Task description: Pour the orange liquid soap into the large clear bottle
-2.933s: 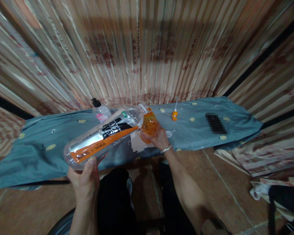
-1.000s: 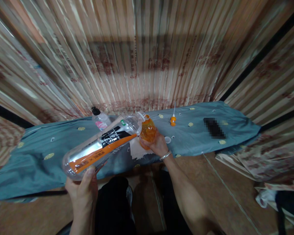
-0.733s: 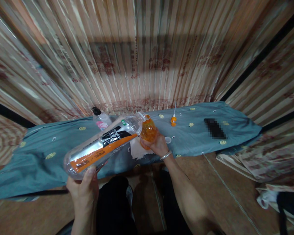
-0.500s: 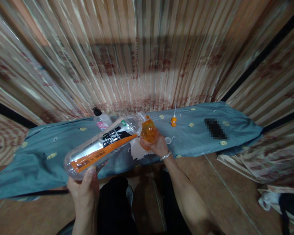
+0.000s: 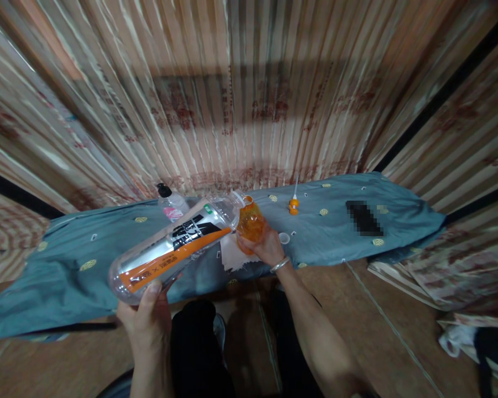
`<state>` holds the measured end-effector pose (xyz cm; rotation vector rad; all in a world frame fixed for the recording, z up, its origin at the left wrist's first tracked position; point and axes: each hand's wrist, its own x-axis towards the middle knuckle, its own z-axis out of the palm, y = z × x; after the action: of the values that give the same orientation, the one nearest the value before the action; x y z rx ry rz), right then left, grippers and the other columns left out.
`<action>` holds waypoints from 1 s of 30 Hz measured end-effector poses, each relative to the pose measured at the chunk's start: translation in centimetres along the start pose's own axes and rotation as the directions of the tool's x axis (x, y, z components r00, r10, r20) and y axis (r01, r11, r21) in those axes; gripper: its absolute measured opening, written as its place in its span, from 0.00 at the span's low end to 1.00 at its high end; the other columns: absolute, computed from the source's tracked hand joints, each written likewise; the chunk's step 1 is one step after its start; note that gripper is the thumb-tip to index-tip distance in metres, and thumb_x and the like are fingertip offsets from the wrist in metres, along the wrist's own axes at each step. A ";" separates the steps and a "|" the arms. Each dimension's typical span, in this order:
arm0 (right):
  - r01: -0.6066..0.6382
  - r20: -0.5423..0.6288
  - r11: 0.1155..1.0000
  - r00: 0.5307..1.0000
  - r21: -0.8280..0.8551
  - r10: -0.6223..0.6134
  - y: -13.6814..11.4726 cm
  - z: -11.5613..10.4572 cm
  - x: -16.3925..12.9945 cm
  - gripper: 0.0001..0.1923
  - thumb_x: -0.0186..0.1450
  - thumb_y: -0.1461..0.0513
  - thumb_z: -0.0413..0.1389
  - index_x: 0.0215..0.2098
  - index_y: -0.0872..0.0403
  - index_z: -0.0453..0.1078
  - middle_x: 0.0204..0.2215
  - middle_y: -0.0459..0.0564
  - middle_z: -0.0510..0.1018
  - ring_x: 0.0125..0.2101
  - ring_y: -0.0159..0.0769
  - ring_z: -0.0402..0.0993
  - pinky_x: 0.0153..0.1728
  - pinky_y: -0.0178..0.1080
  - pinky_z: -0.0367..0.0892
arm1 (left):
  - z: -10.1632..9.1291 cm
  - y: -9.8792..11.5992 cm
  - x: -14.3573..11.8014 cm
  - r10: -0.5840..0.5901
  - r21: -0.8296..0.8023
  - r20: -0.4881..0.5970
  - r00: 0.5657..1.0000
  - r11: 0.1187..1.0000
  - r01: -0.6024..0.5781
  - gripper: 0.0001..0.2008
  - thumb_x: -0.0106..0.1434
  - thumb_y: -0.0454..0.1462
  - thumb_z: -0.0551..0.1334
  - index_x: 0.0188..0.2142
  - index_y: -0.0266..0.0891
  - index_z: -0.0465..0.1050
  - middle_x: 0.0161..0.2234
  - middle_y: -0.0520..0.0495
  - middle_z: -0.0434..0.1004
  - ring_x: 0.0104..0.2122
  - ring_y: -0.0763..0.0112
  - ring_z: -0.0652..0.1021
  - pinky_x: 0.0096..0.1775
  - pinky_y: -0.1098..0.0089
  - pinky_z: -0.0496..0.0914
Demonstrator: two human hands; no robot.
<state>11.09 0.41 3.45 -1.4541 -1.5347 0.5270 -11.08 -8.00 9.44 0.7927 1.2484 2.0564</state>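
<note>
My left hand (image 5: 147, 312) is closed around the base of a large clear plastic bottle (image 5: 166, 254) with a silver, black and orange label. The bottle lies tilted, its mouth up against the neck of an orange translucent bottle (image 5: 250, 221). My right hand (image 5: 268, 243) wraps round that orange bottle from the right. Whether liquid runs between the two mouths I cannot tell. Under the orange bottle lies a white cloth or tissue (image 5: 232, 257). An orange pump head (image 5: 294, 205) with a thin tube pointing up stands to the right.
A blue-green cloth (image 5: 332, 226) covers the narrow table. On it are a clear bottle with a black top (image 5: 173, 202), a small white cap (image 5: 284, 238) and a blurred-out dark object (image 5: 364, 218). Striped curtains (image 5: 257, 99) hang behind; dark frame bars (image 5: 435, 105) slant at the sides.
Almost nothing differs. My left hand and the large bottle's base have shifted very slightly to the right; both bottle mouths stay together.
</note>
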 end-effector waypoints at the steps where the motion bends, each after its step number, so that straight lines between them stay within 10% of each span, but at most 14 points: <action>1: 0.000 -0.001 1.000 1.000 0.000 0.000 0.0 0.0 0.0 0.27 0.57 0.57 0.68 0.53 0.51 0.69 0.43 0.54 0.84 0.44 0.49 0.84 0.45 0.49 0.79 | 0.1 0.0 0.0 0.001 -0.003 0.002 1.000 1.000 -0.001 0.18 0.39 0.37 0.74 0.31 0.41 0.74 0.38 0.49 0.78 0.37 0.63 0.77 0.34 0.63 0.79; 30: 0.018 0.012 1.000 1.000 -0.017 -0.017 -0.6 -0.4 0.0 0.25 0.59 0.56 0.66 0.53 0.49 0.68 0.46 0.53 0.83 0.46 0.49 0.83 0.48 0.50 0.78 | 0.5 0.3 -0.2 0.019 -0.037 0.024 1.000 0.999 -0.018 0.23 0.40 0.40 0.75 0.39 0.45 0.78 0.41 0.50 0.80 0.39 0.62 0.77 0.33 0.68 0.76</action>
<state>11.09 0.17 4.11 -1.4517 -1.5632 0.5137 -10.61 -7.98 9.84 0.8123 1.1911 2.0726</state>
